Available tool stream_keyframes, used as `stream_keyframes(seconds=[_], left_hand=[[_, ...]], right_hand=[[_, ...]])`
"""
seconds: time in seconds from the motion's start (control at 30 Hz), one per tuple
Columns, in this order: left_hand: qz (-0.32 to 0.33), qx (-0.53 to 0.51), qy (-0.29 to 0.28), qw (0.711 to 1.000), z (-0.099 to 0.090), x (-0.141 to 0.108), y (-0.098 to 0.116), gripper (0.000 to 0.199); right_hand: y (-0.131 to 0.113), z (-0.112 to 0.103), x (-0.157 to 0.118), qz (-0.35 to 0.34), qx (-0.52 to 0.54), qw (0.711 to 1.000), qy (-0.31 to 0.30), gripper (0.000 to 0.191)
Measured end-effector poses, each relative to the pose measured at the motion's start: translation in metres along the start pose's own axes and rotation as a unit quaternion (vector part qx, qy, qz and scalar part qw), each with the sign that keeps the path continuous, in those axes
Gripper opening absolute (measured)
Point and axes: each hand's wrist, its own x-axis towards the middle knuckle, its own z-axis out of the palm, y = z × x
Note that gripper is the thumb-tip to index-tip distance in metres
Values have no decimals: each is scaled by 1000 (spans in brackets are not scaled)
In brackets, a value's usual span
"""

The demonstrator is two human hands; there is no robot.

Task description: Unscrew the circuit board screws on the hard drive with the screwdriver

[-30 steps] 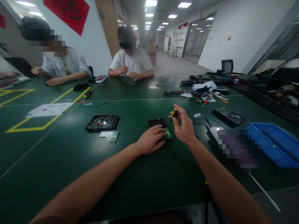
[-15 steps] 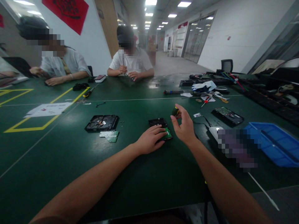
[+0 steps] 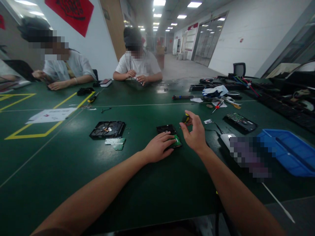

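My left hand (image 3: 158,147) lies over a black hard drive (image 3: 166,128) with a green circuit board (image 3: 176,141), its fingers resting on top. Just right of the drive, my right hand (image 3: 195,132) pinches a screwdriver (image 3: 185,118) by its dark and yellow handle; the shaft is too small to make out well. To the left sits another black drive (image 3: 107,129), with a loose circuit board (image 3: 115,143) in front of it and several tiny screws beside it.
A third drive (image 3: 240,123), a blue tray (image 3: 290,152) and a white device (image 3: 227,141) with a cable are on the right. Tools and a glove (image 3: 215,91) lie farther back. Two people sit across the green table (image 3: 137,196); a paper sheet (image 3: 51,115) lies left.
The screwdriver handle has turned and tilted slightly in my right hand. My left hand stays in place on the drive.
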Motion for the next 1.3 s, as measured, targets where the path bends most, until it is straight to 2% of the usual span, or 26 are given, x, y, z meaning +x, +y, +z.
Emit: stream_keyframes(seconds=[0.2,0.4,0.63,0.9,1.3], left_hand=[[-2,2,-4,1000,-1,0,1,43],[-1,3,4,1000,2,-1,-1,43],[-3,3,-5,1000,1,-1,-1,44],[-3,1,0,1000,0,0,0,43],[-2,-3,1,1000,0,0,0,43]], right_hand=[[1,2,-3,25,62,998,-18,56],[0,-1,1,-10,12,1000,-5,51],[3,1,-1,5,45,998,-32,53],[-3,-3,3,-13,-10,1000,1,51],[2,0,-1,5,40,999,-35,54]])
